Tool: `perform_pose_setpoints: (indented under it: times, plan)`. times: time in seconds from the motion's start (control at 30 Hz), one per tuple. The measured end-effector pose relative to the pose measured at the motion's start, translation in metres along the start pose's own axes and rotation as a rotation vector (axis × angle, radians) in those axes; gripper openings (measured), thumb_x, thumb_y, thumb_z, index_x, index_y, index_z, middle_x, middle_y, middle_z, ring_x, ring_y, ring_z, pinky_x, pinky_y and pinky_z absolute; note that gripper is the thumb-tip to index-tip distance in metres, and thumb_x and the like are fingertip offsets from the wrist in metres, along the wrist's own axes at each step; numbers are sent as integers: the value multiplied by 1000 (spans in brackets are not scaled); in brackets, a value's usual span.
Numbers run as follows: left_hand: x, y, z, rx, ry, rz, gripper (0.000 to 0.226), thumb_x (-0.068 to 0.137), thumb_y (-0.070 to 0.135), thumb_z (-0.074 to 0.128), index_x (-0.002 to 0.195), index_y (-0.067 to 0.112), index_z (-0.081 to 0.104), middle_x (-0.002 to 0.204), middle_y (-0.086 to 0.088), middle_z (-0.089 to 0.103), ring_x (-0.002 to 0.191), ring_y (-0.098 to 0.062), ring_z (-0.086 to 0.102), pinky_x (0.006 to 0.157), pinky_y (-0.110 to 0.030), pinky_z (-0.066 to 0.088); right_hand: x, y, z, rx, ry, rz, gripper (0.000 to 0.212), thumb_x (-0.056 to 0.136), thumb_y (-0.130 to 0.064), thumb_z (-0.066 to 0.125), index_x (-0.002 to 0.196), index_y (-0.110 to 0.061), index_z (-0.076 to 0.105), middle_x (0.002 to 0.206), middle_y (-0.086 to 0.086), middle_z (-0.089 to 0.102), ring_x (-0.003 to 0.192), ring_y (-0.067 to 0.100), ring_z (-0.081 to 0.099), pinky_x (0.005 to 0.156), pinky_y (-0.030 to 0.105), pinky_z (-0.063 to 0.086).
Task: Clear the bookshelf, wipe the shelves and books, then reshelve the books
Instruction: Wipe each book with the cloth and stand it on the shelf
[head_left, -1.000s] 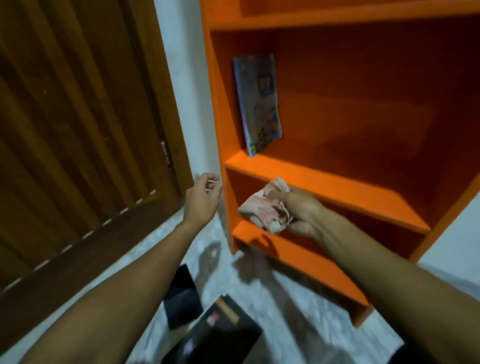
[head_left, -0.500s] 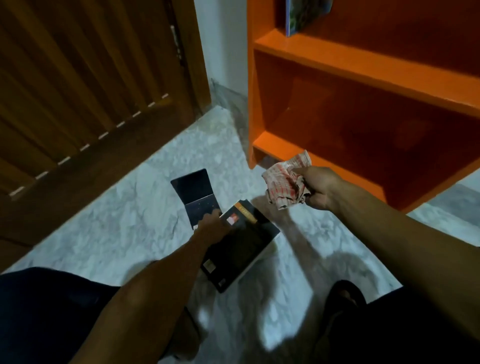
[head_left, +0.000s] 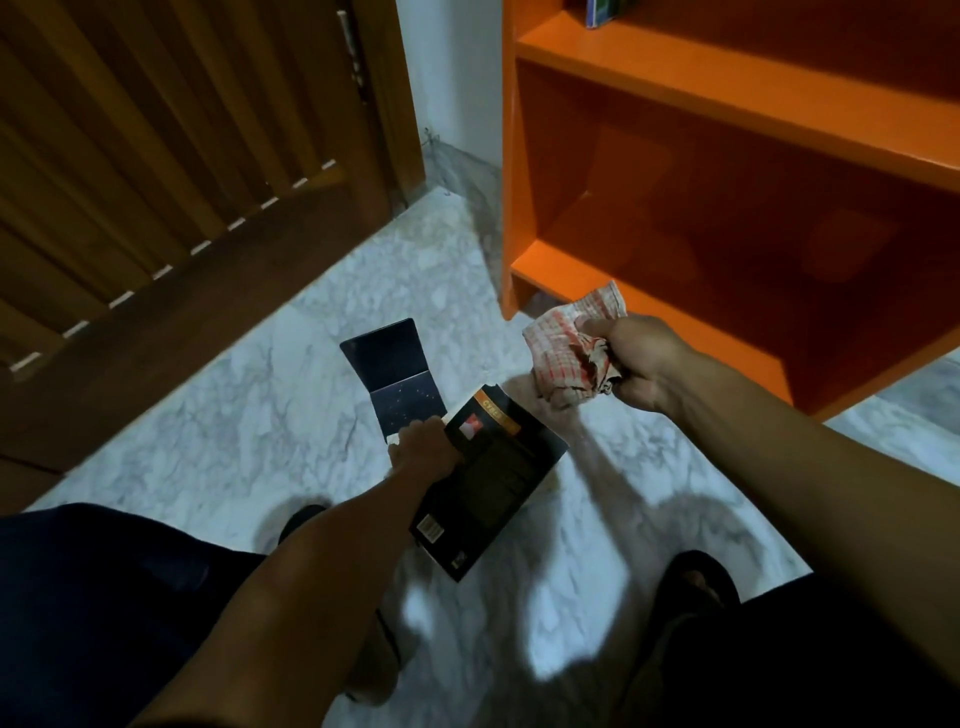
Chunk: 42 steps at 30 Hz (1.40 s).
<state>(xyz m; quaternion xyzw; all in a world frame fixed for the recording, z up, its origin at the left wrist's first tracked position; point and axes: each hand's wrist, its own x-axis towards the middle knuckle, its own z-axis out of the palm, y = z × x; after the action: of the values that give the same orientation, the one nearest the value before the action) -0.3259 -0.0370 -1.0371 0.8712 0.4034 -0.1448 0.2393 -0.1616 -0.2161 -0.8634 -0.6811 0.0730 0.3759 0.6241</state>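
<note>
The left hand (head_left: 423, 447) grips the top edge of a black paperback (head_left: 488, 483), fingers curled round it, just in front of the orange bookshelf (head_left: 727, 93). The right hand (head_left: 641, 364), nearer the bookshelf's bottom shelf, clenches a crumpled red-checked cloth (head_left: 571, 343). A dark blue book (head_left: 395, 376) lies on the marble floor (head_left: 260, 405) beside the paperback.

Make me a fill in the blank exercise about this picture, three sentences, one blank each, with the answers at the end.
1. The right hand grips a crumpled checked ____.
2. The left hand holds the black book by its edge, above the marble ____.
3. The dark blue book lies on the floor in front of a ____ bookshelf.

Missing words: cloth; floor; orange
</note>
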Motion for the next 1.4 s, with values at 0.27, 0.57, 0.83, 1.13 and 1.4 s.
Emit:
perform_pose_setpoints:
  times: [0.27,0.57,0.83,1.13,1.4]
  plan:
    - [-1,26,-49,-206,-13,105,17,94,22,60,81,26,51,93,-4,64,86,-22,59,71,-33,46,-11,-10,-3,76,-19,0,19,99,-14,57,111,1,58,105,21,72,91,35,72,72,43,61]
    - [-30,62,-183,-851,90,156,17,100,16,55,83,18,59,59,-14,56,46,-22,49,48,-27,39,-16,-2,-7,149,131,-129,12,104,-9,43,93,-9,49,62,9,50,29,11,49,34,20,39]
    - [-88,97,-238,-1186,78,301,21,103,13,51,116,14,68,96,-9,78,81,-23,76,65,-31,58,-38,-20,22,297,-142,-230,23,105,-22,44,117,-10,60,86,13,76,59,27,70,48,36,55]
    - [-109,99,-243,-991,150,500,36,104,23,50,133,44,56,124,8,70,103,-12,71,82,-28,58,-45,-28,21,352,-244,-275,35,96,-11,58,129,1,56,120,23,65,105,38,56,91,56,42]
    - [-105,96,-245,-1266,19,449,33,100,11,55,132,18,57,110,-13,75,93,-28,74,75,-40,61,-59,-45,13,244,-338,-357,34,100,-22,52,130,-7,59,124,14,69,115,32,65,102,51,48]
